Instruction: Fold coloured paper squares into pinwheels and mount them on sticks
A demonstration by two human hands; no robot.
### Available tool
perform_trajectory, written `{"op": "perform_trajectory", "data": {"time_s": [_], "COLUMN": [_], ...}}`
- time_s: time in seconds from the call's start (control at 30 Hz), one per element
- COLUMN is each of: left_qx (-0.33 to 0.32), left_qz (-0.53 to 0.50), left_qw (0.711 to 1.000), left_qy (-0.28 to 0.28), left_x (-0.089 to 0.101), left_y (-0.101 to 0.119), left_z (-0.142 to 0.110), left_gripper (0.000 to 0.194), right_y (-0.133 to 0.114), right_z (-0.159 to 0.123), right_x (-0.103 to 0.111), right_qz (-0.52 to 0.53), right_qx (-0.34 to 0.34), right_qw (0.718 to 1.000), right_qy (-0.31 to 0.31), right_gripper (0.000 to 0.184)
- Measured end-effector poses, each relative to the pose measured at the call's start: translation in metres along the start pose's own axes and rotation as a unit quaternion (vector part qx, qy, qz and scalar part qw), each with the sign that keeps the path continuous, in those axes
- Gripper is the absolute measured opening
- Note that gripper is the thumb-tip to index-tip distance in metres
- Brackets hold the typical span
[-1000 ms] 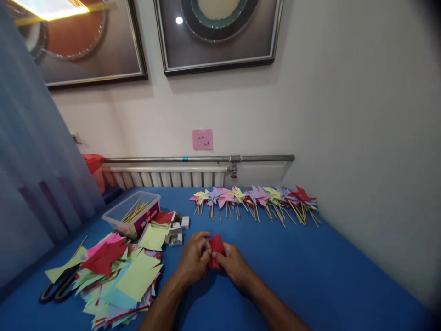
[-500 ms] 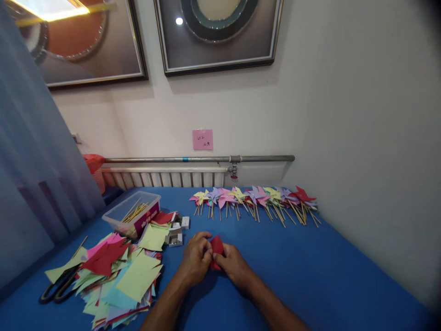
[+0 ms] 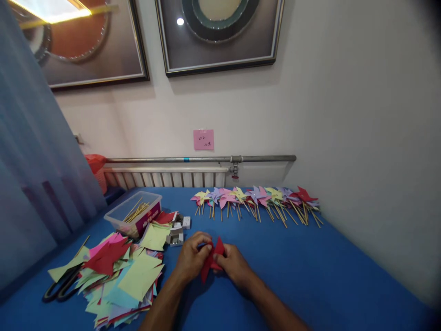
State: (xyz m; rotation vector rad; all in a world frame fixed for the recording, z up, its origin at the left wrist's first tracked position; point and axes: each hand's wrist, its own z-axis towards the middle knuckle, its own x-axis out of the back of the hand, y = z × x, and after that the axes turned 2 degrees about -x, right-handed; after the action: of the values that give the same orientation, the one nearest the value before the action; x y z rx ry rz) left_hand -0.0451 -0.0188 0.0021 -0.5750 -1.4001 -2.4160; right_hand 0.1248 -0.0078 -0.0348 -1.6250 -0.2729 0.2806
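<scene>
Head view records the left hand (image 3: 193,257) and the right hand (image 3: 234,265) close together, fingers of each pinching a folded red paper (image 3: 219,247) held between them over the blue worktop (image 3: 292,271); whether the paper touches the surface cannot be determined. To the left lie a pile of cut paper sheets (image 3: 138,278), black-handled scissors (image 3: 64,288) and a clear plastic box (image 3: 149,220) containing sticks (image 3: 138,211). Finished-looking pinwheels (image 3: 255,195) lie in a row along the far edge.
</scene>
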Motion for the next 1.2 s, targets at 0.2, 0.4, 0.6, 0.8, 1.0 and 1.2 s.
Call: {"op": "perform_trajectory", "data": {"time_s": [0.2,0.4,0.6,0.8,1.0,1.2], "left_qx": [-0.027,-0.033,-0.033,-0.031,-0.043,-0.059], "left_qz": [0.047,0.043,0.067,0.116,0.129,0.145], "left_qw": [0.999,0.997,0.995,0.993,0.991,0.988], "left_qy": [0.005,0.059,0.063,0.016,-0.007,-0.01], "left_x": [-0.001,-0.007,-0.006,-0.007,-0.004,-0.006], "left_y": [0.008,0.009,0.004,0.004,0.004,0.0], "left_z": [-0.003,-0.005,-0.005,-0.006,-0.005,-0.006], "left_gripper": [0.022,0.019,0.02,0.024,0.027,0.028], "right_y": [-0.003,-0.008,-0.006,-0.005,-0.005,-0.004], "right_z": [0.002,0.001,0.004,0.001,0.001,0.0], "right_x": [0.003,0.003,0.002,0.004,0.004,0.005], "right_qz": [0.064,0.077,0.075,0.102,0.115,0.126], "right_qx": [-0.036,-0.029,-0.052,-0.036,-0.039,-0.035], "right_qw": [0.997,0.996,0.995,0.993,0.992,0.991], "right_qy": [0.028,0.023,0.041,0.043,0.039,0.019], "right_gripper": [0.033,0.027,0.028,0.033,0.034,0.037]}}
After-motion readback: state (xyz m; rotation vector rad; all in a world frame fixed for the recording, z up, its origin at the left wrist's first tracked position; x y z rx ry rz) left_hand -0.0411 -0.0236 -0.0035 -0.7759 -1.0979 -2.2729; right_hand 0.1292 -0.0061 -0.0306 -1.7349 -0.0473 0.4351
